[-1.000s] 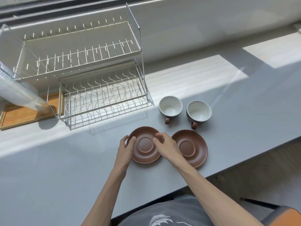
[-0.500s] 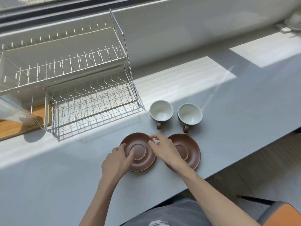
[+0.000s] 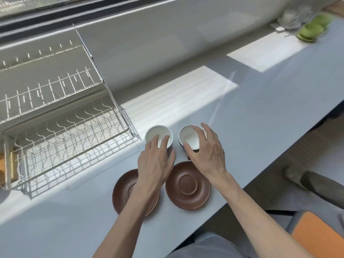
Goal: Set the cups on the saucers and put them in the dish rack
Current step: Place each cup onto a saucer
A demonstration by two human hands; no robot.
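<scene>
Two white cups with brown handles stand side by side on the grey counter. My left hand (image 3: pixel 156 162) lies over the near rim of the left cup (image 3: pixel 157 133), thumb at its right side. My right hand (image 3: pixel 206 151) wraps the right cup (image 3: pixel 188 136), thumb on the near rim and fingers round the far side. Both cups rest on the counter. Two brown saucers lie just in front of them: the left saucer (image 3: pixel 121 190) is partly hidden by my left forearm, and the right saucer (image 3: pixel 188 185) lies bare. The two-tier wire dish rack (image 3: pixel 65 127) stands at the left.
The counter's front edge (image 3: pixel 242 189) runs diagonally close behind the saucers. Green dishes (image 3: pixel 310 30) and pale cups (image 3: pixel 290 17) sit far back right. A wooden board (image 3: pixel 2 164) shows under the rack's left end. An orange seat (image 3: pixel 316 235) is at lower right.
Both hands have left the left saucer and moved forward onto the two cups. The view has shifted right, so the rack now sits further left.
</scene>
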